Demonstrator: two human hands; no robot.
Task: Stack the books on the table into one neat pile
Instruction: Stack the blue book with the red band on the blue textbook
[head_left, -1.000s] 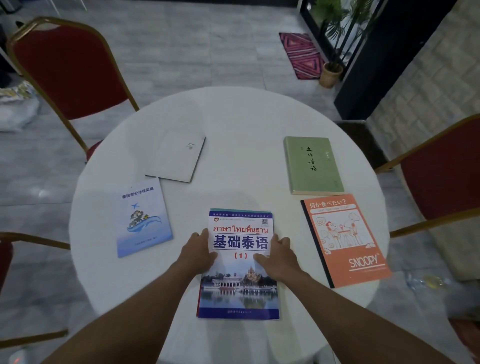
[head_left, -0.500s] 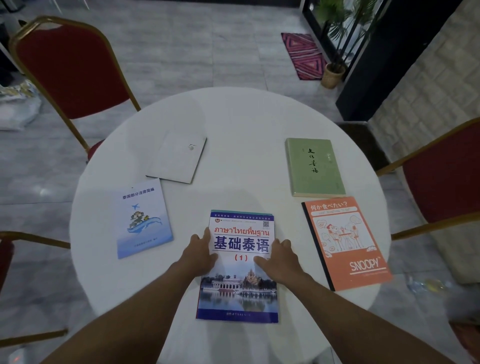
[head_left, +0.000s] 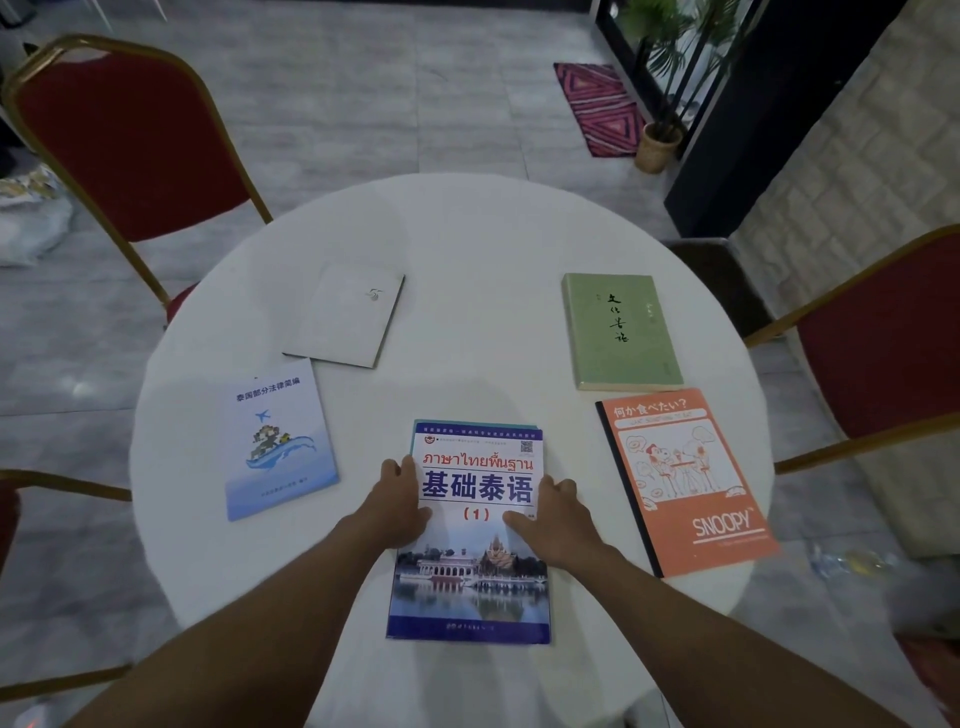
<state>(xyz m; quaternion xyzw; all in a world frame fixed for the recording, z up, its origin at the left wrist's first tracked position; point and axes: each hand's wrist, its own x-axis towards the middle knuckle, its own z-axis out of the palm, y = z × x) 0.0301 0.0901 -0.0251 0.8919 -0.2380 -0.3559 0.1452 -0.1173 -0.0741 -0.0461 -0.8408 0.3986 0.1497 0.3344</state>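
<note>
this looks like the very start of the job. the two hands sit on the big blue book (head_left: 475, 530), which lies flat on the round white surface (head_left: 467, 234) close to the person. a thin edge peeks out at its top, so there may be another book under it, but i cannot tell for sure.

the left hand (head_left: 397, 506) rests on the book's left edge and the right hand (head_left: 553, 519) on its right edge. the fingers of each grip are spread and flat, pressing down. they are not pinching or lifting anything.

my guess is the hands are setting this book straight as the bottom of the pile.

the other four books lie apart. the pale blue book (head_left: 278, 439) is near the left grip, out to its left. the white book (head_left: 345, 314) is farther away, past the left grip. the orange book (head_left: 685, 480) is just beside the right grip, to its right. the green book (head_left: 618, 332) is past the orange one, almost touching it.

next, one hand needs to let go, reach a near book, maybe the orange one, and lay it on top with the edges lined up.
</note>
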